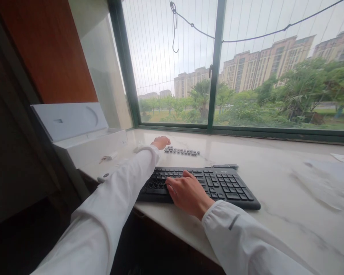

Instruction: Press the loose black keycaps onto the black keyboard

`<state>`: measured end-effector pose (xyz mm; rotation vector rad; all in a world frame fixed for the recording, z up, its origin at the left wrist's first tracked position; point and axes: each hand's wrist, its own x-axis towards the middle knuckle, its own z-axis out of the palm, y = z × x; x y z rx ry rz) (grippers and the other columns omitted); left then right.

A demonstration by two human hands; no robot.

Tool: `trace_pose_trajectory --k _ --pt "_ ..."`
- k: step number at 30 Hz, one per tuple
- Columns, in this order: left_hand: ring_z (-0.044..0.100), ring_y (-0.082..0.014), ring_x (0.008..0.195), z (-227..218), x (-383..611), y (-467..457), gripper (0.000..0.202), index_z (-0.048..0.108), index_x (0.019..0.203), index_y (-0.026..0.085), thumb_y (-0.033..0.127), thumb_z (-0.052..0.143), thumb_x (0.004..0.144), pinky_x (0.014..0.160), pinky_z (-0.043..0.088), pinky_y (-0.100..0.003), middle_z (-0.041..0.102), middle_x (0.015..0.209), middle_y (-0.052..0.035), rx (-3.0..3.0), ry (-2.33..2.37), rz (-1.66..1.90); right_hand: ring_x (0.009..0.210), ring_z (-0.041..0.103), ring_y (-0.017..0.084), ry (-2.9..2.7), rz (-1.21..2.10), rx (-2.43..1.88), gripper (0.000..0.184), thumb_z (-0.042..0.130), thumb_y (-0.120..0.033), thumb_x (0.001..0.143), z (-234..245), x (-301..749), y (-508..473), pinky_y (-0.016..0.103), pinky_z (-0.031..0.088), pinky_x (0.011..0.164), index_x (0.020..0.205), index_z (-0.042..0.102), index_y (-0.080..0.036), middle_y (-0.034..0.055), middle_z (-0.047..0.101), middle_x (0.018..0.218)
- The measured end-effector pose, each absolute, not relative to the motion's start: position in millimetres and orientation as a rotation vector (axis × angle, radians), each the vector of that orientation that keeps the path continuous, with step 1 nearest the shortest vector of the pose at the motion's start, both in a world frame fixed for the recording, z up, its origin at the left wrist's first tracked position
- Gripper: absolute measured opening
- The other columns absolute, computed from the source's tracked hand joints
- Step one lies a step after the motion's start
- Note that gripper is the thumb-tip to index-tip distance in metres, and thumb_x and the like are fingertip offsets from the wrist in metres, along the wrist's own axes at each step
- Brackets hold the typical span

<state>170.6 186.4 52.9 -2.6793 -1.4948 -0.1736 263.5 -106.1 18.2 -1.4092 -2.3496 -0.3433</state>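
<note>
We have the black keyboard (237, 194) on the counter (286, 198), and it is the piece to steady: any pull or press on a key asks for a board that does not slide. Our right hand (189, 194) rests over the keyboard's middle, its fingers bent down at the edge of the bare sockets (157, 185) toward the keyboard's left end; we cannot tell whether they pinch a key or only touch it. Our left hand (160, 142) is beyond the keyboard's far left part, just beside the loose keycaps (182, 151); its fingers curl downward, too small and blurred at the tips for us to tell whether they grip a cap.

The caps lie in close rows behind the keyboard, and that order is worth guarding: we do best to handle one at a time, by its sides, without brushing its neighbours. At the sockets, a straight line is probably kinder to the stems than a tilt, with light, even force.

Our left sleeve (126, 187) cuts across our view of the keyboard's left end, so a higher forearm would help. The slim dark item (225, 166) just behind the keyboard's right half lies apart from the caps and is best left there.
</note>
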Motion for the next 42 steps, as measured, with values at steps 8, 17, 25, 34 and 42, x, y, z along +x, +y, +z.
trace_pose_trajectory --k 8,17,25,34,42 --pt "0.060 -0.0211 0.102 38.3 206.7 224.4 0.019 0.072 0.096 0.028 0.031 0.062 0.079 0.092 0.041 -0.031 0.064 0.116 -0.0055 -2.673 -1.495 -0.133 0.056 0.057 0.013 -2.335 -0.351 -1.393 0.015 0.039 -0.023 0.089 15.4 265.5 -102.9 0.031 0.024 0.080 0.081 0.052 -0.020 -0.0005 0.067 0.066" --pt "0.061 -0.0215 0.096 35.6 215.6 227.3 0.015 0.074 0.082 0.026 0.030 0.071 0.068 0.089 0.043 -0.032 0.068 0.105 -0.0064 -2.690 -1.588 -0.138 0.056 0.056 0.012 -2.332 -0.321 -1.397 0.015 0.039 -0.023 0.089 14.7 266.5 -102.0 0.031 0.024 0.079 0.081 0.052 -0.019 0.0005 0.066 0.065" --pt "0.060 -0.0158 0.091 61.6 211.6 200.0 0.017 0.069 0.091 0.029 0.036 0.062 0.077 0.083 0.042 -0.024 0.070 0.099 0.0007 -2.647 -1.668 -0.447 0.056 0.057 0.012 -2.334 -0.348 -1.377 0.015 0.039 -0.022 0.089 14.3 266.4 -101.7 0.031 0.025 0.078 0.080 0.052 -0.020 -0.0004 0.067 0.066" --pt "0.059 -0.0089 0.061 93.2 198.7 114.7 0.017 0.066 0.092 0.027 0.037 0.060 0.080 0.072 0.044 -0.023 0.071 0.083 0.0034 -2.725 -1.754 -0.898 0.062 0.060 0.014 -2.325 -0.352 -1.375 0.024 0.035 -0.025 0.094 15.3 264.3 -103.8 0.031 0.026 0.075 0.086 0.057 -0.021 -0.0001 0.068 0.068" --pt "0.063 -0.0114 0.076 103.8 165.8 2.2 0.020 0.068 0.097 0.028 0.034 0.052 0.086 0.070 0.046 -0.021 0.071 0.092 0.0015 -2.689 -1.508 -1.477 0.068 0.062 0.016 -2.316 -0.353 -1.434 0.030 0.032 -0.027 0.096 20.3 263.4 -108.9 0.032 0.028 0.078 0.096 0.062 -0.023 0.0022 0.072 0.077"
